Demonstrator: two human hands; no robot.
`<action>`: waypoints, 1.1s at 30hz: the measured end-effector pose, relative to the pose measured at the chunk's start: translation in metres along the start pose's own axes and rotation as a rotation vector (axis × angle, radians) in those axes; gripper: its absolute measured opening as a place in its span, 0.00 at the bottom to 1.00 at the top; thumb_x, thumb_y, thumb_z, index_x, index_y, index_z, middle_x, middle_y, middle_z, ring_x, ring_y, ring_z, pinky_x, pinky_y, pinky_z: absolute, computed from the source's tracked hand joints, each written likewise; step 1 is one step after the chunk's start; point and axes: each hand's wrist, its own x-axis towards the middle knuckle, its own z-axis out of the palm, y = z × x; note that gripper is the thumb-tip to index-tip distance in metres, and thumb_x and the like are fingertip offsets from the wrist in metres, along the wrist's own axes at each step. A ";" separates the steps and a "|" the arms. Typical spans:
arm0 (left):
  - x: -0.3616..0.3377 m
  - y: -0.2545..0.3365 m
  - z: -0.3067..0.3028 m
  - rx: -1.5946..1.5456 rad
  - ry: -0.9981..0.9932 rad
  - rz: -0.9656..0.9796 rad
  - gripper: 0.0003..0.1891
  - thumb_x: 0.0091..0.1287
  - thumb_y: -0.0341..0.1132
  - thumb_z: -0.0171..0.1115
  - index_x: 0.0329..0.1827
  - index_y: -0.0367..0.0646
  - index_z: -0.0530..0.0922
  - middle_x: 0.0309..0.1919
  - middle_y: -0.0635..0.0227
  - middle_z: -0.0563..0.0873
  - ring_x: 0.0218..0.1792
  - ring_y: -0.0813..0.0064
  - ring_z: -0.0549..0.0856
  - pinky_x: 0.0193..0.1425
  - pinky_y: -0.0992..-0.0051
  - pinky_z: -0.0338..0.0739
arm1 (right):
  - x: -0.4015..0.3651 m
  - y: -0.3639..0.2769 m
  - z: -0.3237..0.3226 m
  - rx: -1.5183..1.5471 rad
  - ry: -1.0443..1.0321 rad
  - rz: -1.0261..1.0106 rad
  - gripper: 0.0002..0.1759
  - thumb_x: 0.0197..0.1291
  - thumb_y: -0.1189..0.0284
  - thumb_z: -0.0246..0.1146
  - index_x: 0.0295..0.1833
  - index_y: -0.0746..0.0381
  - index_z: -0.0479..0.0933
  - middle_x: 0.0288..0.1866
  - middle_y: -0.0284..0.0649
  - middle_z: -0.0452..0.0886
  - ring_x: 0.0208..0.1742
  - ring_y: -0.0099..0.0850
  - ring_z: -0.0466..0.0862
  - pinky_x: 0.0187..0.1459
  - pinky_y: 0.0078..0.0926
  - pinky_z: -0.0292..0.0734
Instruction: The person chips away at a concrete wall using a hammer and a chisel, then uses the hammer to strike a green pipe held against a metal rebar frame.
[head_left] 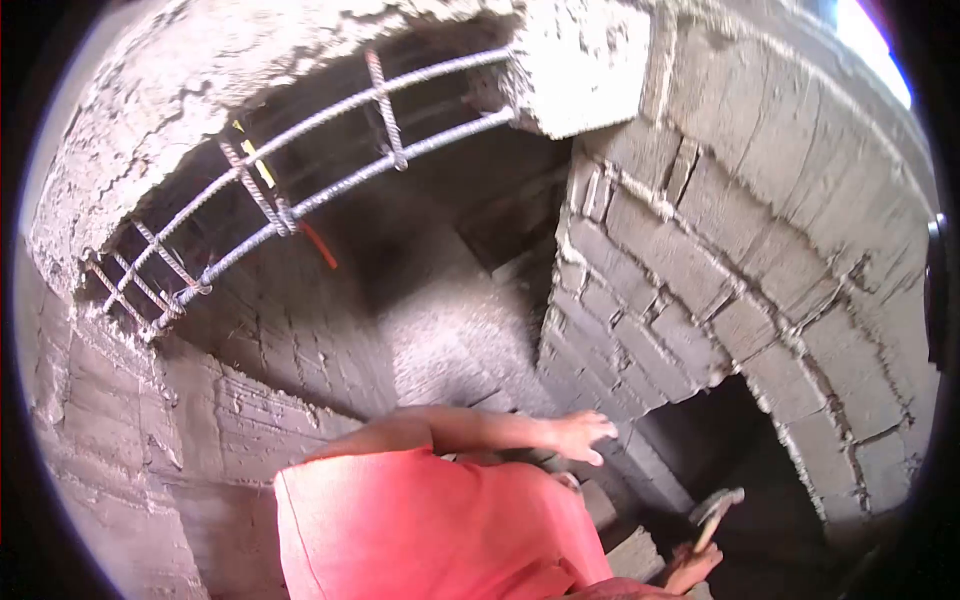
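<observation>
My left hand [580, 436] reaches out from the red shirt [440, 520] with its fingers apart. Nothing is in it, and it is near the lower edge of the block wall [680, 270]. Lower down to the right, my right hand [690, 568] is wrapped round the wooden handle of a hammer [712, 515]. The hammer's metal head points up, in front of a dark opening [720, 440] in the wall. Part of the right arm is hidden at the bottom of the view.
Bare steel rebar [340, 185] crosses a gap in the rough concrete beam [590, 70] overhead. A grey wall [120, 450] stands at the left. Dusty rubble [450, 340] lies in the middle, below. Some blocks [635, 555] are close to my right hand.
</observation>
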 end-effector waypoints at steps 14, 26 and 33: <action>-0.022 0.133 -0.302 0.707 0.861 0.438 0.15 0.60 0.44 0.70 0.25 0.50 0.73 0.17 0.67 0.77 0.20 0.65 0.82 0.24 0.63 0.75 | 0.018 -0.501 0.023 1.490 -0.136 -0.674 0.16 0.73 0.61 0.62 0.47 0.62 0.68 0.47 0.43 0.76 0.39 0.33 0.81 0.39 0.34 0.80; 0.012 0.084 -0.512 1.038 0.903 0.864 0.12 0.61 0.42 0.74 0.29 0.50 0.79 0.26 0.72 0.82 0.29 0.67 0.84 0.36 0.68 0.76 | 0.011 -0.520 0.061 1.941 -0.380 -0.542 0.10 0.78 0.63 0.54 0.46 0.54 0.61 0.26 0.34 0.64 0.21 0.27 0.70 0.27 0.31 0.75; 0.010 0.054 -0.530 1.021 0.930 0.850 0.15 0.58 0.42 0.78 0.29 0.49 0.77 0.22 0.71 0.77 0.26 0.66 0.80 0.37 0.67 0.73 | 0.012 -0.507 0.093 1.989 -0.524 -0.475 0.25 0.73 0.40 0.49 0.45 0.52 0.61 0.26 0.32 0.65 0.21 0.25 0.71 0.27 0.28 0.75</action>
